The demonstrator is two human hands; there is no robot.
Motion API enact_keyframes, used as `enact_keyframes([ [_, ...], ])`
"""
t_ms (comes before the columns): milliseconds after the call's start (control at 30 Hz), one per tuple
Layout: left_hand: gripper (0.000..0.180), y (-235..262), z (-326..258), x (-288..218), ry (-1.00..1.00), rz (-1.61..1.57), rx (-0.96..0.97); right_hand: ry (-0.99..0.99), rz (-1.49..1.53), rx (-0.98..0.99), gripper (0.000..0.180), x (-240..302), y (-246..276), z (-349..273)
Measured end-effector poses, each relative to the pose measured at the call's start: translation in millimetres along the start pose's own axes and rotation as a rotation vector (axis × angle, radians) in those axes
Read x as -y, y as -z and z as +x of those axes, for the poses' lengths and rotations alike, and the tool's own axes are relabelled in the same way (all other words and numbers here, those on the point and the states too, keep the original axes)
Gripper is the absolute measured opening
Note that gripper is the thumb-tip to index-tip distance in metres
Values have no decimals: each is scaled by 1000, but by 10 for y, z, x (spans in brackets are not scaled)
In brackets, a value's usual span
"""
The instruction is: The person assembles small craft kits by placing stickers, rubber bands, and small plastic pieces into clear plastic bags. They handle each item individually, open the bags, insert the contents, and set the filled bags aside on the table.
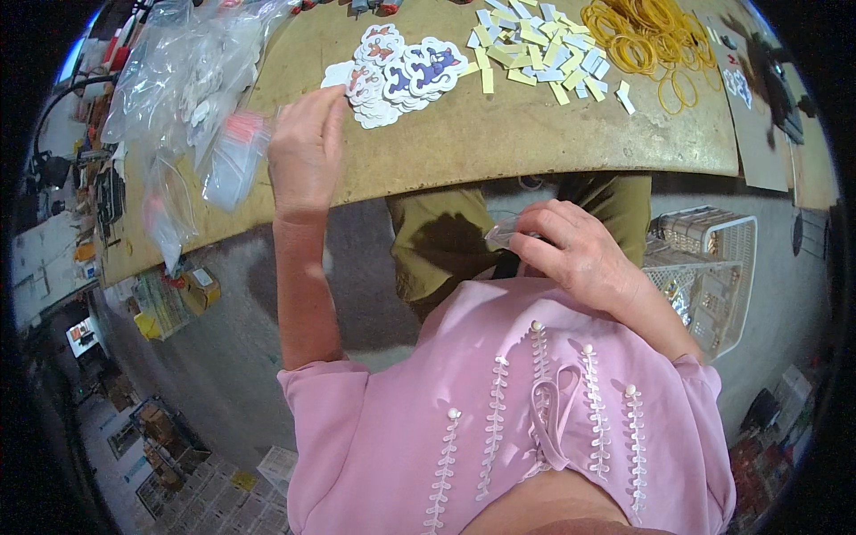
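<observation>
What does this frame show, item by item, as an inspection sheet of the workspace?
Surface: tan worktable, worn, its edge curving across the view.
Job's things: pile of die-cut stickers; small clear bag in the right hand.
Clutter: heap of clear plastic bags; yellow and white paper strips; yellow rubber bands.
Hands: left hand raised at the sticker pile, fingers curled, hold unclear; right hand closed on the small clear bag near the lap.
Cables: dark cable at the far left edge.
Surroundings: white wire basket on the right; boxes and packets on the floor to the left.
</observation>
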State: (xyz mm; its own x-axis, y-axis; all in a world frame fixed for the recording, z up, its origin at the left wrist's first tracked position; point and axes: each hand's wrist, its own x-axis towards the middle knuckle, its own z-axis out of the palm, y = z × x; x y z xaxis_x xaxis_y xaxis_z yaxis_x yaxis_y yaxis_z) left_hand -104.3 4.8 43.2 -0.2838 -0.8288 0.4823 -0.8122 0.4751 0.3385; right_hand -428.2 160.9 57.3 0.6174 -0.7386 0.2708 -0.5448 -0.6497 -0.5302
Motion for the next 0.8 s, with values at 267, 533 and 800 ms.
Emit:
enact_keyframes([
  [267,14,-25,-37,-58,437,-347,-116,-3,-4,-141,23,-34,-7,1],
  [533,35,236,-368,-1243,327,-911,78,21,-42,-217,26,-69,-75,39],
  [800,48,286,-641,-1370,235,-1052,354,3,-91,-185,25,-43,-72,-20],
])
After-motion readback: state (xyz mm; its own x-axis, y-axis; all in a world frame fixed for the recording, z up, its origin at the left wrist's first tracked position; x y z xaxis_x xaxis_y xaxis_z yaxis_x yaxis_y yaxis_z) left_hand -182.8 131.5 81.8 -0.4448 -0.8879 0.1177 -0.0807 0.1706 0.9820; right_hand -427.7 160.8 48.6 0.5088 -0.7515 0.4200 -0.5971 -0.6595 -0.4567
